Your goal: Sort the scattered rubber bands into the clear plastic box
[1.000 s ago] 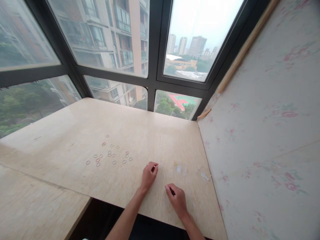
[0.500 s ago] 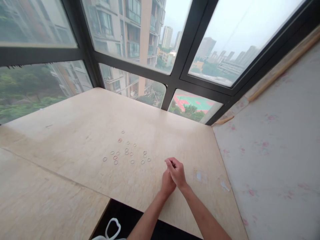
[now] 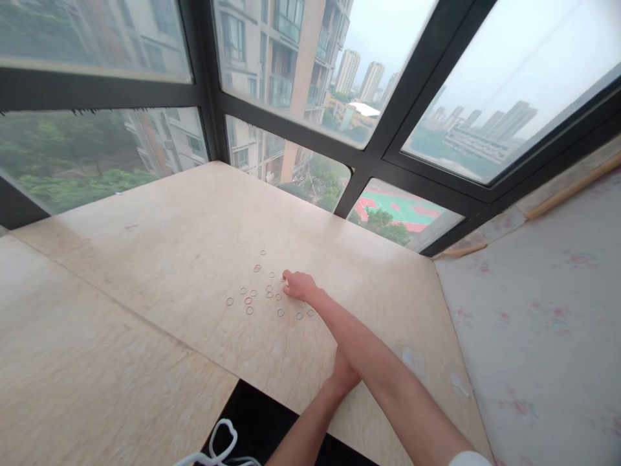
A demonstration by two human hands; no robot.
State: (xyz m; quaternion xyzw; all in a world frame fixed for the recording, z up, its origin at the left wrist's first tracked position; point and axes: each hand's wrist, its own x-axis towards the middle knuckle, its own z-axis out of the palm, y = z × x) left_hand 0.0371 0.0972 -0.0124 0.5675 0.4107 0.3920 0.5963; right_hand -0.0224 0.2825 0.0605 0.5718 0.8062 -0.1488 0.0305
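Several small thin rings [image 3: 280, 312] lie scattered over the marbled tabletop, most of them greyish and a few reddish, such as the red ring [image 3: 248, 301]. My right hand [image 3: 299, 285] reaches in from the right, its thumb and fingertips closed around one small ring at the right side of the group. Part of the cluster lies under this hand and wrist. My left hand [image 3: 346, 370] rests low on the tabletop, nearer to me. My right forearm crosses over it and hides its fingers, so what it holds does not show.
The tabletop [image 3: 160, 278] has a seam on the left and a dark opening [image 3: 262, 408] at its front, where a white cable [image 3: 223, 440] loops. Dark window frames [image 3: 291, 139] border the far side. A flowered wall [image 3: 533, 323] stands on the right, near pale scraps [image 3: 458, 385].
My right hand has left my left hand and moved forward and left to the rings. My left hand stays back. The view has shifted slightly, so the scene sits farther right.
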